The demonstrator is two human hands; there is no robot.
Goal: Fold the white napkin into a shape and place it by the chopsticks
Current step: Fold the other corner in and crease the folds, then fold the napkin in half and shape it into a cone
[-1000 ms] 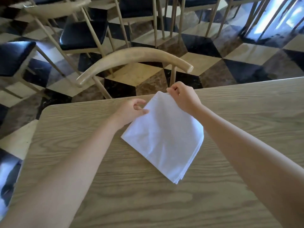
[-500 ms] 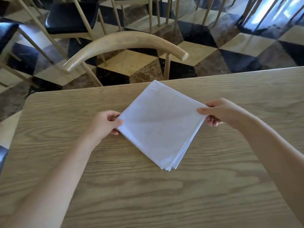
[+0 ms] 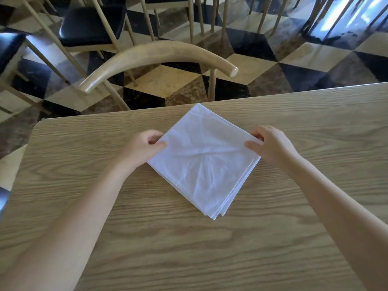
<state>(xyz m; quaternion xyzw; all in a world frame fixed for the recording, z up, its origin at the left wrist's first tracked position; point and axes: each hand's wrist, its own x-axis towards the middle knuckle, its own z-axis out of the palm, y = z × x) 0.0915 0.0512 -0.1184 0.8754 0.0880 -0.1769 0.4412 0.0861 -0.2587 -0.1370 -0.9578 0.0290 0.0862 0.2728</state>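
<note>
The white napkin (image 3: 202,162) lies on the wooden table (image 3: 189,248) as a folded square turned like a diamond, one corner toward me, its layered edges showing at the lower right. My left hand (image 3: 144,147) pinches the napkin's left corner between thumb and fingers. My right hand (image 3: 269,143) pinches the right corner the same way. A crease runs across the cloth between the two hands. No chopsticks are in view.
A wooden chair with a curved back rail (image 3: 159,57) stands just past the table's far edge. More chairs with dark seats (image 3: 90,24) stand on the checkered floor behind. The table's rounded left corner (image 3: 39,124) is close to my left arm.
My right hand left the napkin's far corner and took the right corner. My left hand kept the left corner. The napkin now lies flat and pulled taut between them.
</note>
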